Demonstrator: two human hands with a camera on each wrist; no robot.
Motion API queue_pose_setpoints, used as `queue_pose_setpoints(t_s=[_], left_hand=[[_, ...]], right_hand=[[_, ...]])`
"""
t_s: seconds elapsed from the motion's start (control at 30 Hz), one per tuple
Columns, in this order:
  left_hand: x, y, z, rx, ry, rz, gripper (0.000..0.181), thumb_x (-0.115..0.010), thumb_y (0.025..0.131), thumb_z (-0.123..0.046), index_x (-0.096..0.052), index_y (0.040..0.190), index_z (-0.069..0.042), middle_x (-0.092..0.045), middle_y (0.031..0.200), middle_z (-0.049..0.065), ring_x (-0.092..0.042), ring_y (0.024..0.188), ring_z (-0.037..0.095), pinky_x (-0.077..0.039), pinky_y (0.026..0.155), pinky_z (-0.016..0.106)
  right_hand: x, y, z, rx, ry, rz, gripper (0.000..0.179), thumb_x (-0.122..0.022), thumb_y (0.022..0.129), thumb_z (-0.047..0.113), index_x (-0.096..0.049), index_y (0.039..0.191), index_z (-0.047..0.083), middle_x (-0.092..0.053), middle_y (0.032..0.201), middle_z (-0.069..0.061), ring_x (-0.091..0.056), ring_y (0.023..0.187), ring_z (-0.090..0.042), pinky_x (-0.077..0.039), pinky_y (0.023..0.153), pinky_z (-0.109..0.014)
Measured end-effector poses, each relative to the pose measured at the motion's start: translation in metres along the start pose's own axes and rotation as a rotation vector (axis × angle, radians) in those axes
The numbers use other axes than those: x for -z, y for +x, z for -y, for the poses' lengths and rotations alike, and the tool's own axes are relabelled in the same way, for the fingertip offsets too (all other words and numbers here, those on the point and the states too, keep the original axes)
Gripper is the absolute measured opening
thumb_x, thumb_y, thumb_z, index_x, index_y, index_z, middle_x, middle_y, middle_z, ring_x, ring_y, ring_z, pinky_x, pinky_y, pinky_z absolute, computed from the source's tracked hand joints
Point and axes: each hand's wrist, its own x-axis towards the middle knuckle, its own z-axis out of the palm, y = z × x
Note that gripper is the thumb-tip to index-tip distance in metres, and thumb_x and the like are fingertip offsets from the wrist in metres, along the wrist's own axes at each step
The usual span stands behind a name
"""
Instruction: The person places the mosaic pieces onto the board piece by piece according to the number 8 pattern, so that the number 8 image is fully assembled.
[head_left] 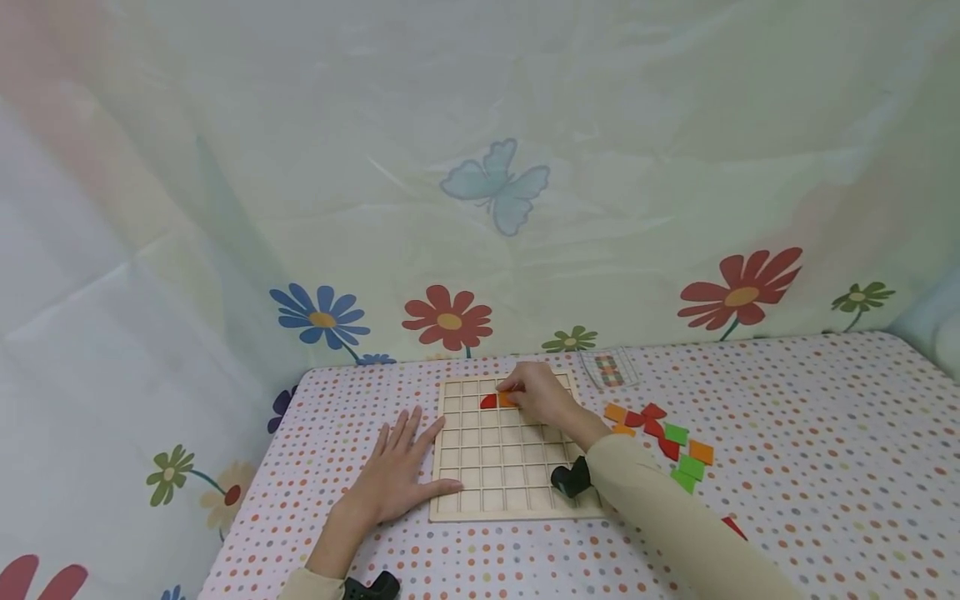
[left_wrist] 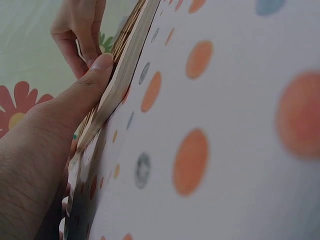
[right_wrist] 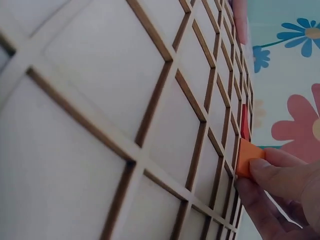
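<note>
A wooden grid board [head_left: 495, 467] lies on the dotted tablecloth. My right hand [head_left: 536, 393] pinches an orange square tile [head_left: 507, 400] over a cell in the board's second row from the far edge, next to a red quarter-round tile [head_left: 489, 402] set in the board. In the right wrist view the orange tile [right_wrist: 248, 157] sits tilted between thumb and fingers against the grid [right_wrist: 125, 125], with the red tile [right_wrist: 244, 125] just beyond. My left hand [head_left: 397, 471] rests flat on the cloth, thumb [left_wrist: 97, 70] against the board's left edge [left_wrist: 122, 65].
Loose red, orange and green tiles [head_left: 663, 437] lie in a cluster right of the board. A small clear bag or card with a pattern [head_left: 609, 368] lies at the far edge of the table. A flowered cloth backdrop [head_left: 480, 208] rises behind the table.
</note>
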Motion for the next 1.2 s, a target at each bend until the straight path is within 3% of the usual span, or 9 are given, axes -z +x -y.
queue_pose_setpoints(t_s=[0.27, 0.57, 0.8, 1.2], left_hand=[[-0.007, 0.002, 0.007, 0.0, -0.008, -0.025, 0.105, -0.052, 0.086, -0.087, -0.025, 0.168, -0.029, -0.007, 0.175, 0.009, -0.001, 0.162, 0.03, -0.002, 0.13, 0.055], [0.004, 0.0, -0.001, 0.003, 0.001, 0.004, 0.101, -0.057, 0.088, -0.081, -0.03, 0.167, -0.024, -0.014, 0.174, 0.017, -0.007, 0.161, 0.037, -0.008, 0.129, 0.059], [0.004, 0.003, -0.002, 0.009, 0.012, 0.013, 0.1, -0.056, 0.089, -0.081, -0.028, 0.168, -0.025, -0.012, 0.175, 0.015, -0.005, 0.161, 0.036, -0.006, 0.13, 0.058], [0.002, -0.001, -0.002, -0.007, -0.009, -0.006, 0.101, -0.059, 0.088, -0.08, -0.031, 0.167, -0.022, -0.015, 0.174, 0.016, -0.008, 0.161, 0.038, -0.008, 0.129, 0.061]], right_hand=[[-0.001, 0.002, 0.012, -0.037, -0.052, 0.012, 0.02, -0.069, 0.092, -0.014, -0.08, 0.108, -0.006, -0.074, 0.097, -0.015, -0.07, 0.098, -0.033, -0.062, 0.085, -0.04], [-0.003, 0.002, 0.016, -0.073, -0.046, 0.008, 0.021, -0.069, 0.093, -0.015, -0.079, 0.109, -0.008, -0.073, 0.099, -0.016, -0.07, 0.101, -0.034, -0.062, 0.086, -0.04], [-0.002, 0.001, 0.012, -0.029, -0.051, 0.001, 0.02, -0.069, 0.092, -0.015, -0.079, 0.108, -0.008, -0.075, 0.101, -0.018, -0.072, 0.1, -0.034, -0.063, 0.084, -0.039], [-0.006, -0.004, 0.014, -0.01, -0.093, -0.001, 0.017, -0.07, 0.091, -0.015, -0.079, 0.105, -0.009, -0.067, 0.095, -0.016, -0.067, 0.096, -0.033, -0.063, 0.085, -0.04]])
